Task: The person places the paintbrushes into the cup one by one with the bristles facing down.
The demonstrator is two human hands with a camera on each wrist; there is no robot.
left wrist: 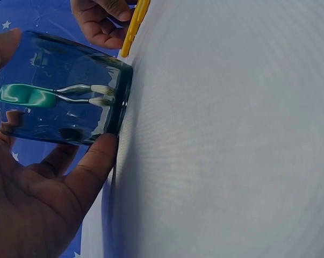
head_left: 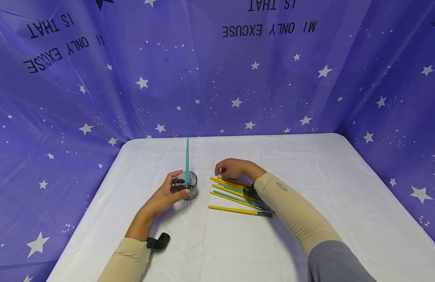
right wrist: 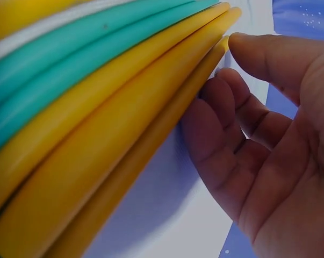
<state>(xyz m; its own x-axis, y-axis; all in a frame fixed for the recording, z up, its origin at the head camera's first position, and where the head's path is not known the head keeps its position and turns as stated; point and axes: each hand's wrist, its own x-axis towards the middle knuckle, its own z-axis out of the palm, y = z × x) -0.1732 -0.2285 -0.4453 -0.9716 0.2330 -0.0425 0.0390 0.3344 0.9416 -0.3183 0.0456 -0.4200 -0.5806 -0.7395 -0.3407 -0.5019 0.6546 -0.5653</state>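
My left hand [head_left: 167, 195] holds a clear drinking glass [head_left: 191, 181], thumb on the near side and fingers round the far side. A teal-handled paintbrush [head_left: 187, 160] stands upright in it, bristles down; through the glass [left wrist: 92, 56] in the left wrist view, two pale bristle tips [left wrist: 101, 95] show. The right hand [head_left: 233, 168] is at the far side of a pile of paintbrushes. In the right wrist view its fingers [right wrist: 204, 129] are loosely bent, the thumb tip right at the handle end of the outermost yellow paintbrush [right wrist: 167, 118]. A gap shows between thumb and fingers.
Yellow and teal paintbrushes [head_left: 235, 199] lie fanned, handle ends leftward, bristle ends partly under the right forearm. One yellow paintbrush [head_left: 233, 210] lies nearer than the others. A white cloth covers the table [head_left: 189, 250]; purple starry curtains [head_left: 217, 86] hang behind and at both sides.
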